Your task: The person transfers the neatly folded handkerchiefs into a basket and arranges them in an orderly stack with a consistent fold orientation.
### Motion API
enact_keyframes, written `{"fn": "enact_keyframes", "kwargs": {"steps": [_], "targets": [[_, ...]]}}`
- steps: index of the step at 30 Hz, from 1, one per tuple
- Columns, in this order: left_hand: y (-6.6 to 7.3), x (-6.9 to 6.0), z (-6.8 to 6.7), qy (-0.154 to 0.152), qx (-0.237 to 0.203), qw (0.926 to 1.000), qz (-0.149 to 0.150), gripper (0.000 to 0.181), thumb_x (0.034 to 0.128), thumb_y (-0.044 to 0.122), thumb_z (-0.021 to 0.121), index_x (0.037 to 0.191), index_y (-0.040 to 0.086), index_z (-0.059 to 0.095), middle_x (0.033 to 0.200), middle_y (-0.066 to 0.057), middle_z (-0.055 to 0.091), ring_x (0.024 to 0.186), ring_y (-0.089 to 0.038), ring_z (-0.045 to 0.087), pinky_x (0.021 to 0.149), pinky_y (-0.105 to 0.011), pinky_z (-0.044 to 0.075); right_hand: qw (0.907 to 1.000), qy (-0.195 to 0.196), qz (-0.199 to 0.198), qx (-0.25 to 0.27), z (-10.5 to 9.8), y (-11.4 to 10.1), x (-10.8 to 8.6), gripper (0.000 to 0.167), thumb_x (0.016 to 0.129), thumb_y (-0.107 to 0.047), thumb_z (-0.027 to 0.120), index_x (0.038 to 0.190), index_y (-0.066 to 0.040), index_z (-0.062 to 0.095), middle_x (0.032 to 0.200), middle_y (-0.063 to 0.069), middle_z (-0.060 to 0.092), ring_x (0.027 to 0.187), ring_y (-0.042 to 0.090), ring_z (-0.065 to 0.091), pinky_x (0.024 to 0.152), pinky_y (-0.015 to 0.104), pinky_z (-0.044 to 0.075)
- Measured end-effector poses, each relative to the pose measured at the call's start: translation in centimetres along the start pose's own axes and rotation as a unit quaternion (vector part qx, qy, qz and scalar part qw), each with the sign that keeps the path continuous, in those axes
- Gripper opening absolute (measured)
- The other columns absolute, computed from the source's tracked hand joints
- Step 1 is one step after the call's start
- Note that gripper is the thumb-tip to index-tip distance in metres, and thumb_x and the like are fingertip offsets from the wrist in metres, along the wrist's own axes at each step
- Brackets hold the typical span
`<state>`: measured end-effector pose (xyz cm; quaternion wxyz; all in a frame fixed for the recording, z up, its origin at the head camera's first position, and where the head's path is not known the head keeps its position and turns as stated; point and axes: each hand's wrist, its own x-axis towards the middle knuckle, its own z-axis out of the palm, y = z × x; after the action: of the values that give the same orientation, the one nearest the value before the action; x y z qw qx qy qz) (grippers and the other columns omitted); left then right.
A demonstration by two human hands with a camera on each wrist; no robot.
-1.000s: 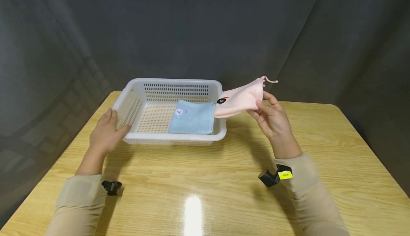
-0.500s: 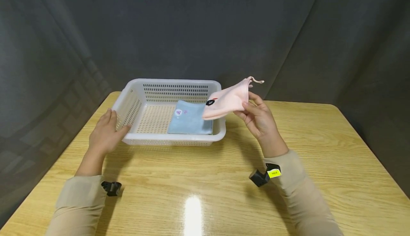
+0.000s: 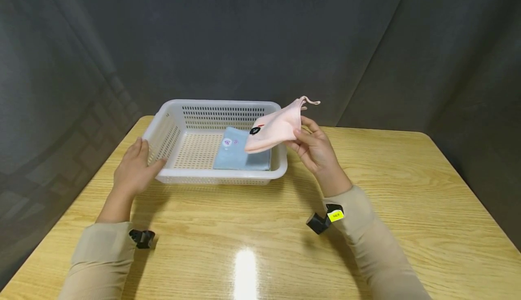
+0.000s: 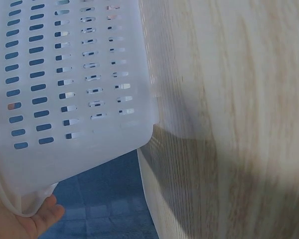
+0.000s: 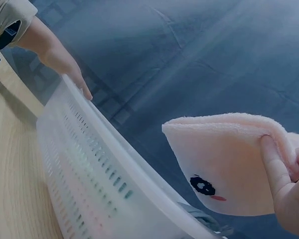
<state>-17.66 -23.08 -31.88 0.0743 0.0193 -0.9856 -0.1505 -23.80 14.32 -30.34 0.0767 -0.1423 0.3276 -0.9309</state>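
My right hand (image 3: 319, 150) pinches a folded pink towel (image 3: 273, 130) by its right end. The towel has a black eye, a red mark and a hanging loop, and it is held tilted above the right part of a white plastic basket (image 3: 220, 174). Beneath it, inside the basket, lies a folded light blue towel (image 3: 233, 155) with small purple marks, partly covered from view. At the basket's left end, my left hand (image 3: 136, 166) grips the rim, its thumb over the front corner. In the left wrist view, fingertips (image 4: 49, 215) curl round the rim.
The basket stands at the back of a wooden table (image 3: 203, 232), with slotted walls and floor. A dark grey curtain (image 3: 252, 33) hangs behind and on both sides. Small black cameras are strapped to both wrists.
My right hand has moved left with the pink towel, from beyond the basket's right edge to over the blue towel. The left hand and the basket have stayed in place.
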Motion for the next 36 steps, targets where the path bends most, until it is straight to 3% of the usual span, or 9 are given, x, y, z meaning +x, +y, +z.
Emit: {"fn": "enact_keyframes", "kwargs": {"steps": [9,23,36], "targets": [[-0.1,0.0,0.1,0.002,0.000,1.0000,-0.003,0.080,0.0868,0.048,0.032,0.132,-0.013,0.006,0.137,-0.030,0.004,0.122,-0.047,0.007,0.091,-0.060,0.013,0.9998,-0.019,0.010,-0.004,0.6,1.1,0.6,0.039,0.085,0.017,0.029,0.092,-0.006,0.060,0.083,0.014,0.058,0.068,0.021,0.060,0.063,0.030,0.050],[0.0,0.0,0.1,0.004,-0.001,1.0000,0.000,0.079,0.0871,0.047,0.032,0.132,-0.013,0.006,0.137,-0.030,0.004,0.122,-0.047,0.007,0.091,-0.060,0.013,0.9988,-0.012,0.039,-0.028,1.5,3.0,1.5,0.037,0.086,0.016,0.031,0.093,-0.009,0.057,0.084,0.011,0.058,0.070,0.018,0.060,0.063,0.029,0.050],[-0.1,0.0,0.1,0.007,0.001,1.0000,0.004,0.079,0.0870,0.047,0.032,0.132,-0.013,0.007,0.137,-0.031,0.006,0.122,-0.046,0.008,0.091,-0.060,0.015,0.9953,0.000,0.061,-0.075,2.5,4.6,2.3,0.031,0.086,0.015,0.031,0.109,-0.001,0.043,0.090,0.012,0.053,0.077,0.018,0.058,0.063,0.028,0.050]]}}
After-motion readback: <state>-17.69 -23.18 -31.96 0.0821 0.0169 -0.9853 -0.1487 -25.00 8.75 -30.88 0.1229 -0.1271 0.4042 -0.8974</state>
